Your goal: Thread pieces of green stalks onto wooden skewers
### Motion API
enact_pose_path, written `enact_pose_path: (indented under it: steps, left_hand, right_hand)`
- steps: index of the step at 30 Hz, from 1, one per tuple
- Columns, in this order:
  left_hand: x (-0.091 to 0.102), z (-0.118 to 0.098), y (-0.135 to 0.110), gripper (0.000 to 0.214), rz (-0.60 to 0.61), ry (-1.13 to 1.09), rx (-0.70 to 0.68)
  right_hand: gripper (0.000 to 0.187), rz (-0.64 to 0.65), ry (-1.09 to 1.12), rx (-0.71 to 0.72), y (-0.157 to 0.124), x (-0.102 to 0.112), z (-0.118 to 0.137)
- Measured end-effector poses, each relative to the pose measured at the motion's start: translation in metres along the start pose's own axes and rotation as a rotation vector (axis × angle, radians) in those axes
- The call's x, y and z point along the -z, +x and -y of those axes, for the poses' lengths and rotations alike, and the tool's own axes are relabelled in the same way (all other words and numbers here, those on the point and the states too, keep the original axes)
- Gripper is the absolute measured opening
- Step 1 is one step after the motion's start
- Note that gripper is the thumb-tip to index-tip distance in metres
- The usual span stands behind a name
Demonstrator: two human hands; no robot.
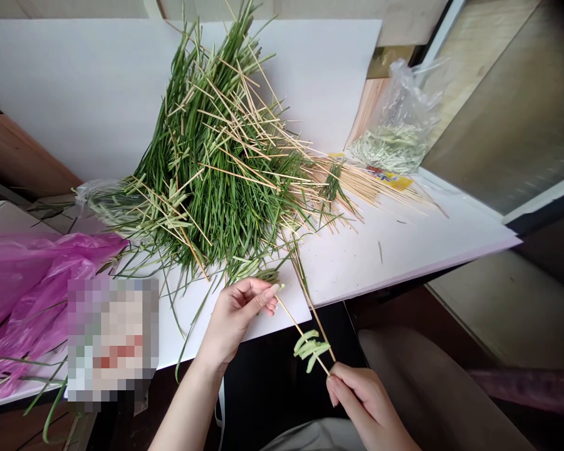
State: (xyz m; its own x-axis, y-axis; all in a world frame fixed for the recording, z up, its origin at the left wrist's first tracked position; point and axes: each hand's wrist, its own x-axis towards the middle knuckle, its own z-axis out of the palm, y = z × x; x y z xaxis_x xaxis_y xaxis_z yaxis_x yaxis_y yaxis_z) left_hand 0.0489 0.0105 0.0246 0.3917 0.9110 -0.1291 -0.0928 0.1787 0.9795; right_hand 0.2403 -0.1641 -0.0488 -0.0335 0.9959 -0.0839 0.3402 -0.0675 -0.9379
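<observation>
My right hand (364, 398) is closed round the lower end of a thin bamboo skewer (289, 312). Several pale green pieces (311, 346), like short cut stems, are threaded on it crosswise just above my fingers. At the skewer's upper tip, my left hand (244, 313) pinches a small pale green piece (276, 289) between thumb and finger. A second thin stick (316, 313) runs from the table edge down to my right hand. Beyond my hands lies a big heap of long green leafy stems (230, 207), with loose skewers strewn over it.
A fan of bare skewers (371, 186) lies right of the heap. Behind it stands a clear plastic bag (399, 125) with pale green pieces. Pink plastic (51, 275) and a blurred-out item (113, 341) are at left. The white table's front edge (404, 275) slants below the heap.
</observation>
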Motion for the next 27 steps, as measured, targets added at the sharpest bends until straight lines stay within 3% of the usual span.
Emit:
enact_pose_path:
  steps: [13,21,27]
  left_hand:
    - [-0.005,-0.002,-0.008,0.030,0.006,-0.018,0.004]
    - [-0.009,0.006,-0.012,0.029,-0.056,-0.015,-0.037]
    - [-0.016,0.004,-0.015,0.032,-0.023,0.008,-0.021]
  right_hand:
    - [0.043,0.020,-0.047,-0.065,-0.008,-0.003,0.001]
    - [0.045,-0.006,-0.047,-0.102,-0.012,-0.005,-0.003]
    - [0.054,0.010,0.028,-0.065,-0.007,-0.011,0.003]
